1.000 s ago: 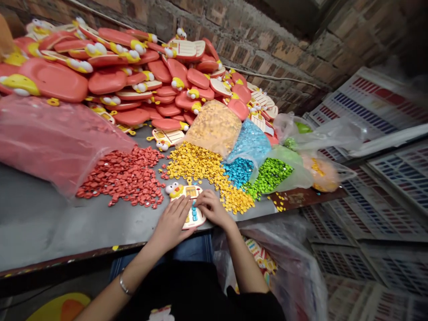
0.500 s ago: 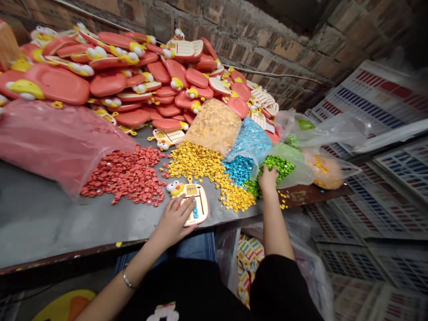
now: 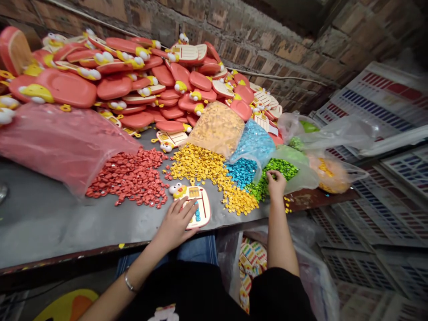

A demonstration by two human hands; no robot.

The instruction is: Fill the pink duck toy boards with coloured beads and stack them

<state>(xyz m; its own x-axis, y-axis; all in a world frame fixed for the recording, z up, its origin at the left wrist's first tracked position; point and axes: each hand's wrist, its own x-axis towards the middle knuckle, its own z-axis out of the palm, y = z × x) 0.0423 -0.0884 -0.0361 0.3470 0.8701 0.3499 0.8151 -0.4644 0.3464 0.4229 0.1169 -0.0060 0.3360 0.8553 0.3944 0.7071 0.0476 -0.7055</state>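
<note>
Grip of right hand (image 3: 277, 183) was narrow at green pieces (image 3: 285, 167); couldn't tell if one was held. Hand had left cream board (image 3: 203, 204), which lay on grey table (image 3: 110, 225) under spread left hand (image 3: 175, 223); work apparently shifted from board to pile.

Diffuse light, seemingly from overhead, spreads across a gray tabletop (image 3: 50, 218), leaving a dull sheen at left and pinpoint glints on the red pieces (image 3: 130, 178) and green pieces (image 3: 284, 167). A brick wall (image 3: 240, 51) falls off toward near-black at upper right, while shadow pools beneath the tabletop's front edge. The center holds fairly crisp, though fine print on the toy (image 3: 205, 209) is too small to read. Wide-angle distortion tilts and stretches the crates (image 3: 377, 100) at right, softening them into blur.
</note>
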